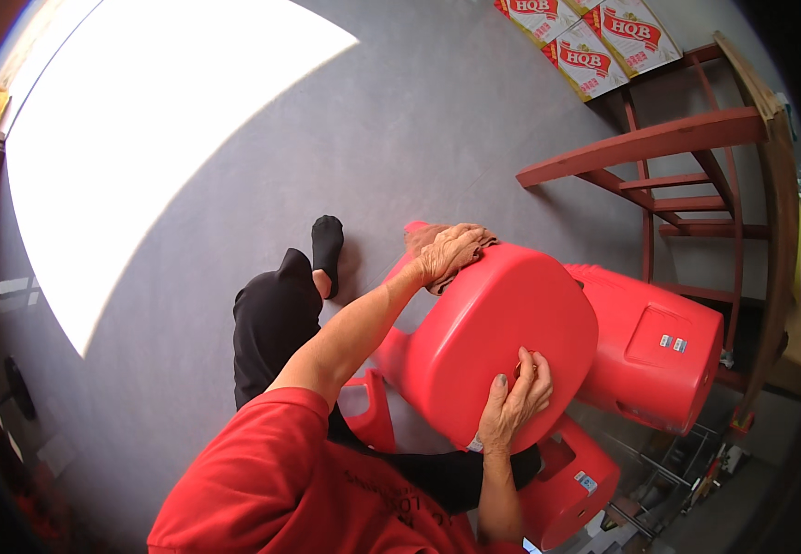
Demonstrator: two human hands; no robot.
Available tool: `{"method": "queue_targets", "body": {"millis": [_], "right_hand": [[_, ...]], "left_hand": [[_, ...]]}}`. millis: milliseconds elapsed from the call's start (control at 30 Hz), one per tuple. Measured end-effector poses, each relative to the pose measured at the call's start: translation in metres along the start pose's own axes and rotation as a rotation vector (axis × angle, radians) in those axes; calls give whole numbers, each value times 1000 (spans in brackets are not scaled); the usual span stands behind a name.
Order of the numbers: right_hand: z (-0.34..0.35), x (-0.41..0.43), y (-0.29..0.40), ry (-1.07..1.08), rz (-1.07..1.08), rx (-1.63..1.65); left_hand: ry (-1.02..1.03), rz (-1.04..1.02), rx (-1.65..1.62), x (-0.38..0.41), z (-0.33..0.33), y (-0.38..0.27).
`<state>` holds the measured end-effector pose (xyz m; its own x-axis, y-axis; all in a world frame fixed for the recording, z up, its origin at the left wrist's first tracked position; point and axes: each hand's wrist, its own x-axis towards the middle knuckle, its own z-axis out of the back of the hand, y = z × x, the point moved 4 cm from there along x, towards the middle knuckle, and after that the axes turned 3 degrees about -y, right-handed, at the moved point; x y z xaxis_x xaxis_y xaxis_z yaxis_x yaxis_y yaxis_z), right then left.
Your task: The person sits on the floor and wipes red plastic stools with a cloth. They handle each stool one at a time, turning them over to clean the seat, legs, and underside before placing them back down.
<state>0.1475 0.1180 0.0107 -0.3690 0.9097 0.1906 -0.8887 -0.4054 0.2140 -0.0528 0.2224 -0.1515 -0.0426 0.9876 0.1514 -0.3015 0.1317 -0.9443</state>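
A red plastic stool (504,305) is before me, tilted, its rounded square seat facing up toward me. My left hand (450,255) presses a brown cloth (422,239) against the seat's far left edge. On the seat, my right hand (519,401) has its fingertips hooked at a small central hole, the thumb resting flat. Part of a leg (390,350) shows at the left of the seat; the underside is hidden. Behind it, another red stool (656,346) lies on its side, perhaps nested with more. A further red stool (570,478) lies beside my right forearm.
Another red plastic piece (375,412) stands by my leg. A dark red wooden frame (643,149) rises at the right, near printed cartons (584,61). A metal rack (656,471) is at lower right. My black-socked foot (328,246) rests on the grey floor (255,159), beside a bright sunlit patch.
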Motion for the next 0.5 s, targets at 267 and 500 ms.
{"method": "queue_targets", "body": {"millis": [267, 500], "right_hand": [[0, 2, 7, 9, 31, 15], [-2, 1, 5, 3, 17, 15]], "left_hand": [[54, 259, 191, -37, -28, 120], [-4, 335, 132, -70, -15, 87]]}}
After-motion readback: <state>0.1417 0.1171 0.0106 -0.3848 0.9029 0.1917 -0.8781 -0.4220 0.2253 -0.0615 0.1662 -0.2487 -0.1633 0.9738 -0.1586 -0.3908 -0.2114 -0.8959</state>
